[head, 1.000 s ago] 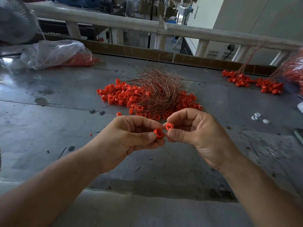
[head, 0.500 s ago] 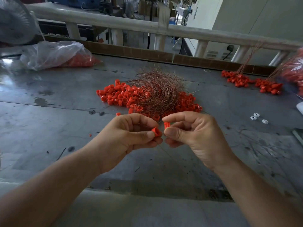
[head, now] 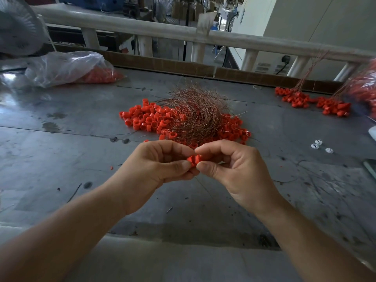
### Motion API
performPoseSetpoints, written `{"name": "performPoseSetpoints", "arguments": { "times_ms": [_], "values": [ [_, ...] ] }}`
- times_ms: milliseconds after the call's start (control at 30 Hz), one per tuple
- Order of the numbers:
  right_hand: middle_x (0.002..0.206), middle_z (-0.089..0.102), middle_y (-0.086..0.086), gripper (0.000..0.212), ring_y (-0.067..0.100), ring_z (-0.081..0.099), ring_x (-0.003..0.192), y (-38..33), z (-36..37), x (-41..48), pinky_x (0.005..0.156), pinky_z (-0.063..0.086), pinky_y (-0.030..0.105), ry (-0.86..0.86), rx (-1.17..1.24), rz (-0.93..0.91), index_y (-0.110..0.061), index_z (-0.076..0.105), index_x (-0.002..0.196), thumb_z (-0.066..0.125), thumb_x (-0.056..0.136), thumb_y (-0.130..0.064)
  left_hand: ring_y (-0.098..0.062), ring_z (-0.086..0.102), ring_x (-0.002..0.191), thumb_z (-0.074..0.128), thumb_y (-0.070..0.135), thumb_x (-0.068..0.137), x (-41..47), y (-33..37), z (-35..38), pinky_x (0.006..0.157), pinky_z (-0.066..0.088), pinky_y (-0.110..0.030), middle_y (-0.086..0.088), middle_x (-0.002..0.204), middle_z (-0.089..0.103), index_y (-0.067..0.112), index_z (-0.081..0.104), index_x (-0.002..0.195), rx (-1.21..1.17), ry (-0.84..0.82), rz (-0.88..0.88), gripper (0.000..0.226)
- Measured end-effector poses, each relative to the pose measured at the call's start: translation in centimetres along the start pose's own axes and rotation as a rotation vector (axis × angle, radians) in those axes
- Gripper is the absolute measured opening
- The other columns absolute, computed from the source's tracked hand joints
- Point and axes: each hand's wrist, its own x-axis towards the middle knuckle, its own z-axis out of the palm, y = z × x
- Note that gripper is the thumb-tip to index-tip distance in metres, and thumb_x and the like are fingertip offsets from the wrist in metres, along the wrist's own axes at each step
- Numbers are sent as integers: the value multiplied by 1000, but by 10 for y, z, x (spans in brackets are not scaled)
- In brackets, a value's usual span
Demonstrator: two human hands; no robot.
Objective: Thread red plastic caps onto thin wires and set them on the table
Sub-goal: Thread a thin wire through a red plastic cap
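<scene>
My left hand (head: 160, 169) and my right hand (head: 234, 169) meet fingertip to fingertip above the grey metal table (head: 61, 159). Between them sit red plastic caps (head: 193, 159), pressed together; my left thumb and fingers pinch one, my right thumb and forefinger pinch the other. The wire in my hands is too thin to make out. Behind my hands lies a pile of loose red caps (head: 146, 121) with a tangle of thin copper wires (head: 195, 117) on top of it.
Threaded bunches of red caps on wires (head: 311, 100) lie at the back right. A clear plastic bag of caps (head: 67, 68) lies at the back left, a fan (head: 18, 27) beyond it. Three small white pieces (head: 319, 146) sit at the right. A rail (head: 162, 31) borders the far edge.
My two hands have closed the small gap between them, so the two red caps now touch. Both hands sit slightly higher in view than a second ago.
</scene>
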Motion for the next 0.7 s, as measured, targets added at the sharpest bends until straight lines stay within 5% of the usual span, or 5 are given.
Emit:
{"name": "performPoseSetpoints", "arguments": {
  "times_ms": [267, 700],
  "values": [
    [81, 68, -6, 24, 4, 65, 75, 0, 2, -1, 72, 53, 19, 6, -71, -25, -27, 66, 81, 74, 69, -8, -15, 69, 67, 67, 12, 53, 1, -2, 0, 61, 53, -18, -8, 71, 71, 15, 75, 72, 66, 7, 32, 21],
    [81, 67, -11, 25, 1, 64, 75, -2, 1, -3, 69, 50, 13, 18, -175, -48, -24, 68, 82, 77, 68, -6, -18, 69, 64, 64, 7, 56, 0, -4, 0, 59, 53, -18, -13, 71, 71, 6, 69, 80, 160, 44, 49, 24]
  ]
}}
